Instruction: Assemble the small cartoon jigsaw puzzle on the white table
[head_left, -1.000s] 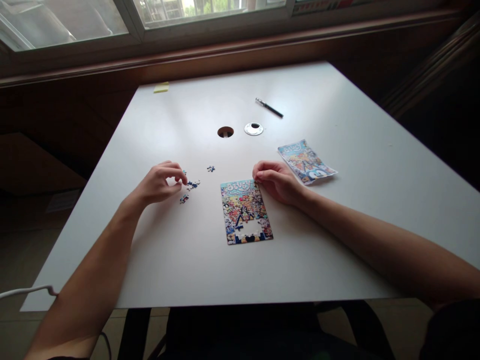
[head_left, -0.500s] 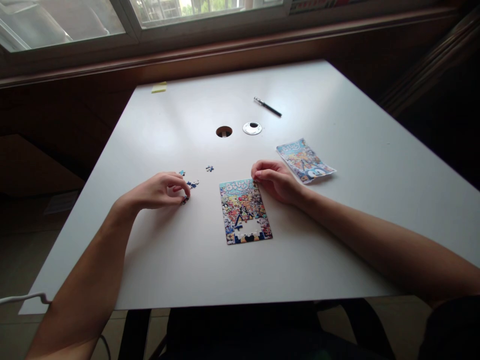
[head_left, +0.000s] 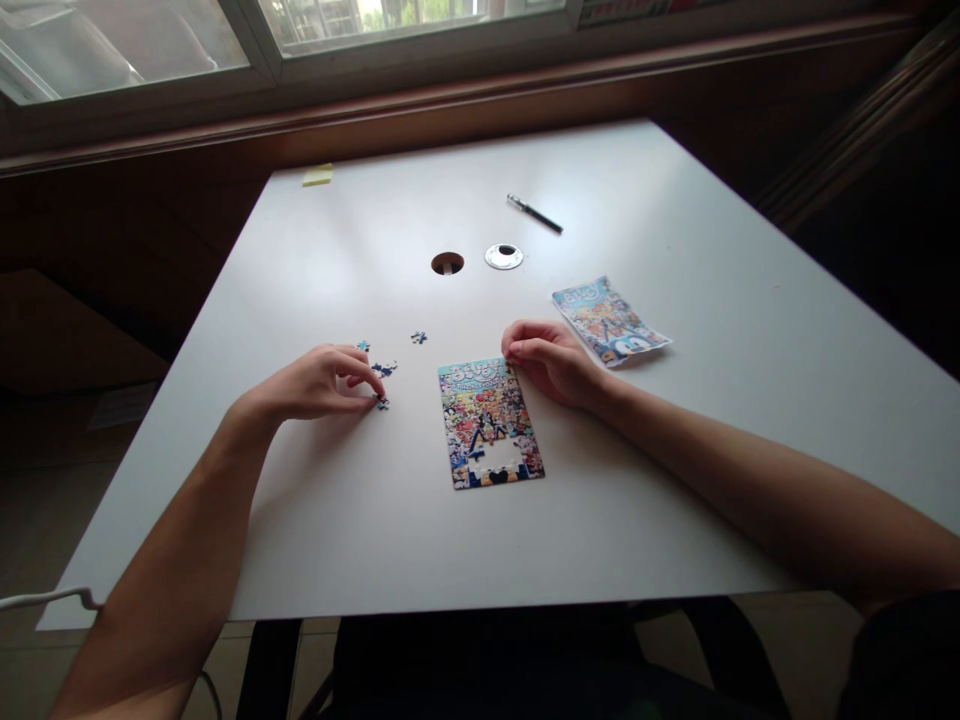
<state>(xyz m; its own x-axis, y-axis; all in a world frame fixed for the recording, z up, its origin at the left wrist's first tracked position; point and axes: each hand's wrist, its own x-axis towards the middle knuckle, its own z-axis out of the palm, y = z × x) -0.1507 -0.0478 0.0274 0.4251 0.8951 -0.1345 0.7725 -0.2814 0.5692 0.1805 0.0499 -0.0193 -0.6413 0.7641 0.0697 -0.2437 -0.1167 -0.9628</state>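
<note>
A colourful jigsaw puzzle (head_left: 487, 410) lies flat on the white table, with a white gap in its lower middle. My left hand (head_left: 326, 382) is left of it, thumb and fingertips pinched on a small puzzle piece (head_left: 382, 403) at the tabletop. Just beyond those fingers lie loose pieces (head_left: 385, 369), and a single puzzle piece (head_left: 419, 337) sits farther off toward the puzzle. My right hand (head_left: 551, 362) rests at the puzzle's upper right corner, its fingers curled and thumb against the index finger at the edge. Whether anything is between them is hidden.
Right of the puzzle is a printed picture sheet (head_left: 611, 322) with matching artwork. Farther back are a black pen (head_left: 535, 214), a silver grommet cover (head_left: 504, 256) and a round cable hole (head_left: 448, 263). A yellow sticky note (head_left: 317, 175) lies at the table's far left corner.
My left fingertips have shifted slightly right, and the piece at them has moved right with them. My right hand and the puzzle have stayed in place.
</note>
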